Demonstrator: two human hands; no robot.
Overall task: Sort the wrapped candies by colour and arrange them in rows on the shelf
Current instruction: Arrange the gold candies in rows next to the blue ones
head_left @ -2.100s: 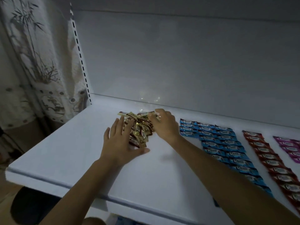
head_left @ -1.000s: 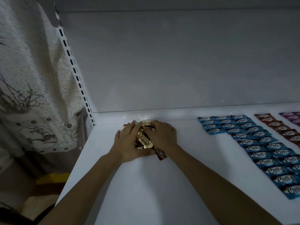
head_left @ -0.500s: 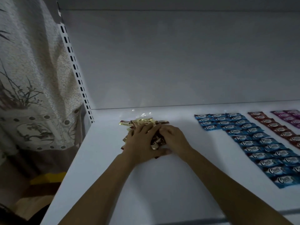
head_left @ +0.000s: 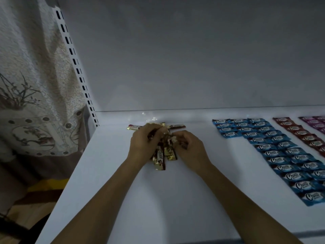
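A heap of gold candies (head_left: 162, 155) is seen on the white shelf (head_left: 123, 199), close to the back wall (head_left: 193, 59). The heap is gathered between 2 hands. The left hand (head_left: 142, 145) is laid over the heap's left side, its grip curled narrow around several wrappers. The right hand (head_left: 191, 148) is set against the heap's right side, its grip likewise curled in and closed on wrappers; how many are held cannot be told. A few gold wrappers are left sticking out of the heap toward the shelf's near edge, and others are seen lying flat behind it, next to the wall. Well to the right of the heap, blue candies (head_left: 281, 155) are laid flat in tidy rows. Farther right of the heap, red candies (head_left: 302, 136) are lined up, and beyond these purple candies (head_left: 316, 122) are cut off by the frame edge. To the left of the heap, a slotted upright (head_left: 77, 67) is fixed at the shelf's end, and a patterned curtain (head_left: 31, 85) is hung beyond it.
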